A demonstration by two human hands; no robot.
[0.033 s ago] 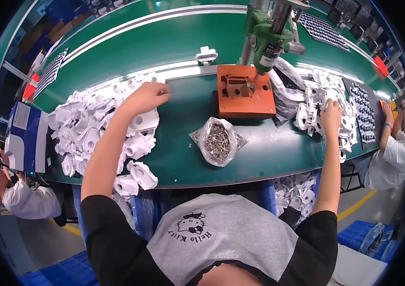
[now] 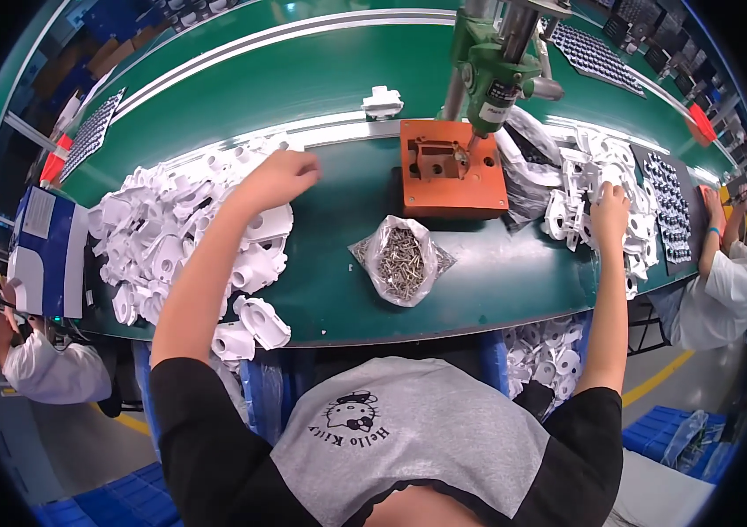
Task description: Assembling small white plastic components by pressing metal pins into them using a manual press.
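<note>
My left hand (image 2: 281, 180) is over the right edge of a large heap of white plastic parts (image 2: 158, 233). Its fingers are curled and drawn together, and whatever may be in them is hidden. On the other side, my right hand (image 2: 610, 212) reaches into a smaller pile of white plastic parts (image 2: 573, 180), fingers closed on a white plastic part (image 2: 609, 179). Between the hands stands a green press (image 2: 496, 83) above an orange fixture block (image 2: 454, 189) with a recess on top. A clear bag of small metal pins (image 2: 404, 262) lies open nearer to me.
Behind runs a green conveyor belt (image 2: 303, 75) carrying a white part (image 2: 382, 103). A plastic bag with dark pieces (image 2: 527, 167) lies beside the press. At right is a tray of dark parts (image 2: 670, 211). Blue bins (image 2: 496, 360) hang below the table edge. Co-workers sit at both sides.
My left hand has shifted slightly to the right. The white part on the belt has moved a touch to the right. My right hand has barely moved.
</note>
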